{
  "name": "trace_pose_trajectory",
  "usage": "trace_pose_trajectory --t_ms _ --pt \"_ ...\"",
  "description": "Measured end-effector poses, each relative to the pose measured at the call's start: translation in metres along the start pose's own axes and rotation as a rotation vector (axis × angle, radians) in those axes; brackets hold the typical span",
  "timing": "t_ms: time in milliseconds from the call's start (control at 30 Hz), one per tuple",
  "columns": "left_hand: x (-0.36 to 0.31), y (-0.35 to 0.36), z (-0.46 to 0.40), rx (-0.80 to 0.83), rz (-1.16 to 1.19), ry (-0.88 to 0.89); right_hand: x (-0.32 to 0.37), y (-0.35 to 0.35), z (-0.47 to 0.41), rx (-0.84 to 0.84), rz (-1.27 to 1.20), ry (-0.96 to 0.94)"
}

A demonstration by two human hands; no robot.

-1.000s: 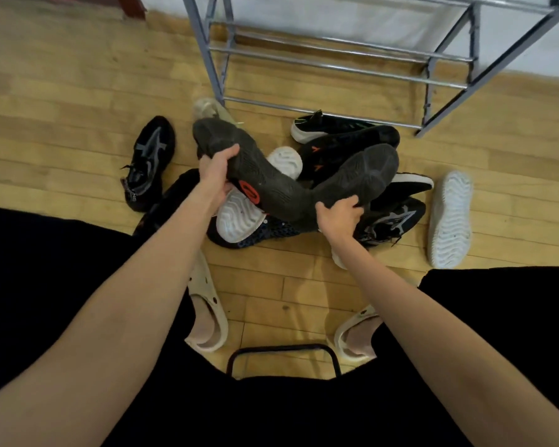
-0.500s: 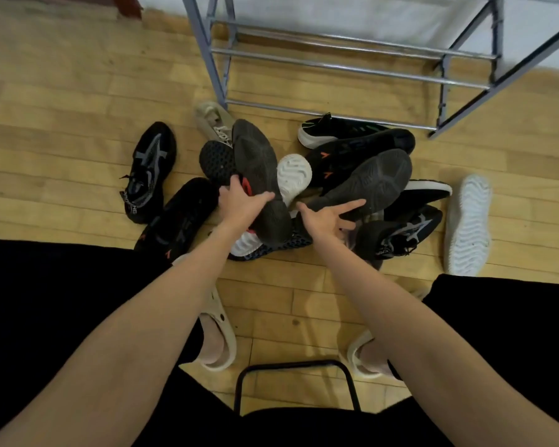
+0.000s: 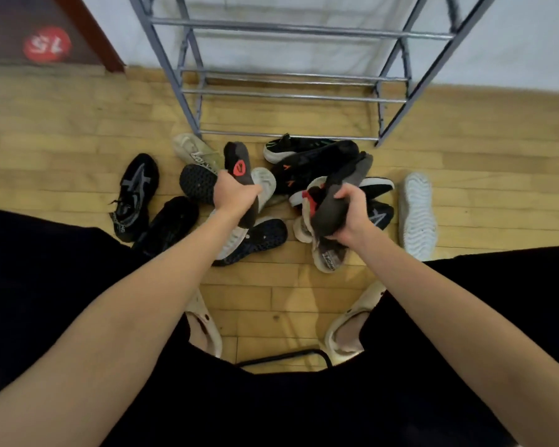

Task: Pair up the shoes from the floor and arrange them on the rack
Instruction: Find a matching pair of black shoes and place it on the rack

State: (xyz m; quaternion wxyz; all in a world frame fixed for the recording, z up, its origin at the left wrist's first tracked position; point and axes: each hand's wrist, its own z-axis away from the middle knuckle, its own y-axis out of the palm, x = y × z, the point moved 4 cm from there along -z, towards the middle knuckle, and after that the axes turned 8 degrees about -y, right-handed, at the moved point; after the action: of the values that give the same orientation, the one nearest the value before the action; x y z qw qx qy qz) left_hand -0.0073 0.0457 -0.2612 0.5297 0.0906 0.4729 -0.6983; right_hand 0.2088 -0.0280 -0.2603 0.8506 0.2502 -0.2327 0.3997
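Left hand (image 3: 234,194) clamped on dark-soled shoe (image 3: 239,166); right hand (image 3: 352,214) clamped on matching grey-soled shoe (image 3: 342,185). Both raised above floor pile, before metal rack (image 3: 291,96).

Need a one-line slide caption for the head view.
Seated person's left hand and right hand each grip a dark-soled shoe above the floor pile, before a bare metal rack.

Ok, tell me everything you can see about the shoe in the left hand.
The shoe in the left hand is dark grey to black, turned sole-up, its rubbery-looking sole bearing an orange-red logo patch. The left hand grips it around the middle, one end pointing toward the rack. It is lifted above the pile on the floor, over a white-soled shoe. Its upper is hidden.
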Motion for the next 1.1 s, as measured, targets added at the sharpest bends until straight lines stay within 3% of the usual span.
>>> trace_pose_trajectory --t_ms 100,233,333,433,500,667,800,967,1100 --pt "-0.020 -0.009 0.016 0.026 -0.055 0.013 0.016 -0.020 0.023 0.028 -0.211 0.013" --pt "-0.028 -0.013 0.042 0.058 -0.065 0.053 0.019 -0.036 0.039 -0.017 -0.073 0.017" --pt "-0.031 -0.016 0.057 0.188 0.069 -0.021 0.018 -0.052 0.042 -0.132 0.036 -0.054" --pt "-0.031 -0.015 0.060 0.350 0.221 -0.158 0.011 -0.081 0.001 -0.160 -0.025 -0.099" --pt "-0.037 -0.013 0.064 0.482 0.264 -0.194 0.021 -0.073 0.022 -0.188 -0.059 -0.133" --pt "-0.073 -0.004 0.065 0.640 0.264 0.036 0.061 -0.043 0.041 -0.205 0.063 -0.311" --pt "-0.099 0.020 0.054 0.459 -0.026 0.298 0.107 -0.033 0.021 -0.218 0.247 -0.390" --pt "-0.104 0.045 0.030 0.148 -0.353 0.727 0.139 -0.046 -0.042 -0.177 0.159 -0.328" --pt "-0.100 0.072 0.002 -0.019 -0.428 0.991 0.150 -0.052 -0.102 -0.150 0.164 -0.316"
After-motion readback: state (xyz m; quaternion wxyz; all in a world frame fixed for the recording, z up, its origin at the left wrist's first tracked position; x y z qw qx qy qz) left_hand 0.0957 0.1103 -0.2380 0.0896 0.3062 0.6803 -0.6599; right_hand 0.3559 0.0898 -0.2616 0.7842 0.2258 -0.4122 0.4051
